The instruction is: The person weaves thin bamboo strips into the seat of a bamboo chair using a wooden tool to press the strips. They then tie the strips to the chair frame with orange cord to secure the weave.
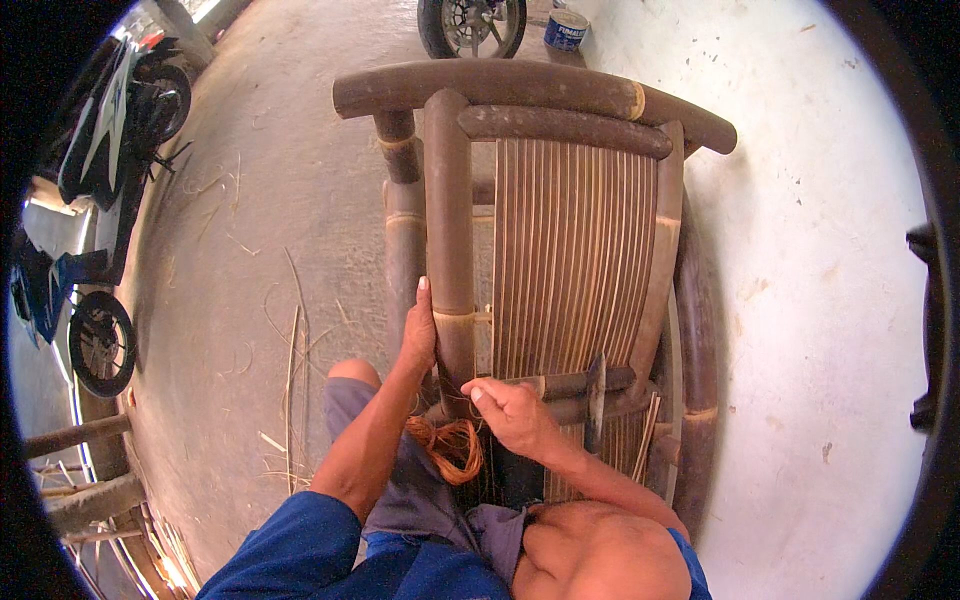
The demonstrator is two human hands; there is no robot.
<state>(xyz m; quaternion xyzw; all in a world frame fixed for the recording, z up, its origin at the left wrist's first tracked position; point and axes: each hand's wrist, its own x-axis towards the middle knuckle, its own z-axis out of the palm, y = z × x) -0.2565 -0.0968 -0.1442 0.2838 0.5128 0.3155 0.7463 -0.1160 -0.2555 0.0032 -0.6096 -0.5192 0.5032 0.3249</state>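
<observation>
A brown bamboo chair point(455, 200) with a slatted panel fills the middle of the view. My left hand point(420, 330) presses along the left side of its thick post, thumb pointing up; its other fingers are mostly hidden. Just right of the post's lower part, my right hand point(510, 412) is closed in a pinch, and what it holds is too small to make out. Fine strands show near its fingertips. Below and left of that hand hangs a loose bundle of orange fibre strands point(450, 452). To its right, a dark blade point(597, 400) stands against the lower crossbar.
A white wall point(810, 250) rises close on the chair's right. Thin bamboo strips point(292, 380) lie on the concrete floor point(270, 170) to the left. A motorbike point(105, 190) stands far left; another's wheel point(472, 25) and a blue tin point(566, 30) are beyond the chair.
</observation>
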